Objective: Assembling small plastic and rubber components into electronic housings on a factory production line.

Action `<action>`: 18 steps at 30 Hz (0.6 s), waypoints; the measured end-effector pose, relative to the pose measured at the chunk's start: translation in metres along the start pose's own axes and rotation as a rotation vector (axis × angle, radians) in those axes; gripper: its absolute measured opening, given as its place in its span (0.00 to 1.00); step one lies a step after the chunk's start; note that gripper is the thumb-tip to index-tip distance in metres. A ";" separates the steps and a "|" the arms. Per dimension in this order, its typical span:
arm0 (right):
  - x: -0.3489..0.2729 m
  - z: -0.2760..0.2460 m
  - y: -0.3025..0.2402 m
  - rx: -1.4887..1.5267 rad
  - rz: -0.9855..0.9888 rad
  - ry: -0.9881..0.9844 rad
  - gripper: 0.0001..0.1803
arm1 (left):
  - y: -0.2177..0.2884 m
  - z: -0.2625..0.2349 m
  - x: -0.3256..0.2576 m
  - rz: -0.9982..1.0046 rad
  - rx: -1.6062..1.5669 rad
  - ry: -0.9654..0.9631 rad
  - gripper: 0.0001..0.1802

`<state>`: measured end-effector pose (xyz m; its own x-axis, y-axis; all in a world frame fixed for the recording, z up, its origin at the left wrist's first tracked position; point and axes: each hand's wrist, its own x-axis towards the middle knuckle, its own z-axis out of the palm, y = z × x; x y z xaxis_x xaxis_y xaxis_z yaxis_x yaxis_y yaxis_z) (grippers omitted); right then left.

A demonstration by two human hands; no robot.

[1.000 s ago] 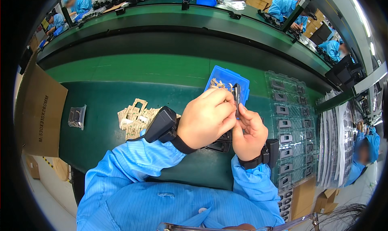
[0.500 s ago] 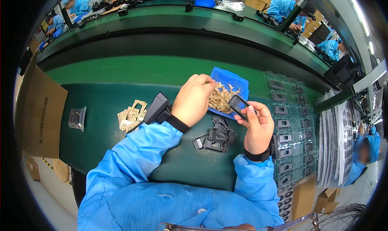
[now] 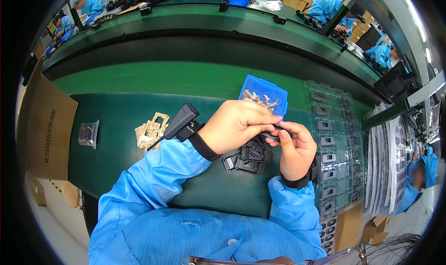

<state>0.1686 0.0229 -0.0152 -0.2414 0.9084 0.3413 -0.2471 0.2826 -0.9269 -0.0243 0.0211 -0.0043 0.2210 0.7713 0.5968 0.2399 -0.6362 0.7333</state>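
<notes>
A small black plastic frame (image 3: 273, 134) is held tilted nearly edge-on between my hands. My right hand (image 3: 297, 151) grips it between thumb and fingers. The fingertips of my left hand (image 3: 239, 126) are pinched together at its upper edge; whether they hold anything small besides is hidden. Just beyond my hands stands a blue bin (image 3: 274, 91) with curled beige paper strips (image 3: 258, 99) in it. Under and beside my fingers, several more black frames (image 3: 251, 165) lie in a loose pile on the green mat.
Beige cut-out paper sheets (image 3: 149, 134) are stacked left of my left wrist. Farther left lie a clear plastic packet (image 3: 88, 134) and a tall cardboard box (image 3: 49, 126). Clear trays (image 3: 337, 149) of dark frames stand at right. Co-workers sit along the far bench (image 3: 195, 26).
My left hand has come back from the blue bin to the black frame in my right hand. The frame has turned from face-up to nearly edge-on.
</notes>
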 end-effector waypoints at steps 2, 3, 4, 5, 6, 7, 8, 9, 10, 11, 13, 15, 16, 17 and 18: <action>-0.001 0.000 0.003 -0.003 -0.026 0.002 0.09 | -0.002 0.001 -0.001 0.034 0.019 0.014 0.17; -0.001 0.000 0.004 -0.005 -0.052 0.003 0.08 | -0.002 0.002 -0.001 0.068 0.038 0.029 0.18; -0.002 0.000 0.004 -0.005 -0.053 0.004 0.08 | -0.002 0.002 -0.001 0.068 0.038 0.029 0.18; -0.002 0.001 0.004 -0.011 -0.073 0.008 0.08 | -0.002 0.002 -0.001 0.097 0.059 0.033 0.18; -0.002 0.001 0.004 -0.016 -0.093 0.012 0.08 | -0.002 0.001 -0.001 0.126 0.081 0.037 0.19; -0.003 0.001 0.004 -0.016 -0.093 0.012 0.08 | -0.002 0.002 -0.001 0.127 0.080 0.037 0.19; -0.003 0.001 0.004 -0.026 -0.110 0.020 0.07 | -0.001 0.003 -0.001 0.147 0.103 0.050 0.18; -0.003 0.002 0.004 -0.036 -0.128 0.028 0.07 | 0.000 0.004 -0.001 0.168 0.125 0.063 0.18; -0.004 0.003 0.004 -0.036 -0.128 0.028 0.07 | 0.001 0.004 -0.002 0.168 0.126 0.063 0.18; -0.005 0.004 0.003 -0.076 -0.106 0.068 0.07 | 0.002 0.005 -0.004 0.144 0.196 0.055 0.16; -0.006 0.005 0.000 -0.116 -0.083 0.108 0.07 | 0.006 0.008 -0.006 0.120 0.266 0.046 0.14; -0.004 0.004 -0.003 -0.169 0.065 0.204 0.08 | 0.011 0.011 -0.003 -0.111 0.177 0.018 0.12; -0.002 0.004 -0.002 -0.177 0.054 0.203 0.13 | 0.016 0.008 0.000 -0.141 0.147 -0.017 0.10; -0.001 0.003 -0.003 -0.177 0.054 0.205 0.13 | 0.017 0.006 -0.001 -0.141 0.146 -0.020 0.10; -0.001 0.000 -0.004 -0.030 0.114 0.176 0.16 | 0.018 0.005 -0.001 -0.217 0.105 -0.037 0.10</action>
<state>0.1695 0.0210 -0.0116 -0.0980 0.9742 0.2035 -0.1993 0.1812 -0.9631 -0.0157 0.0084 0.0068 0.1879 0.8902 0.4150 0.3822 -0.4555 0.8040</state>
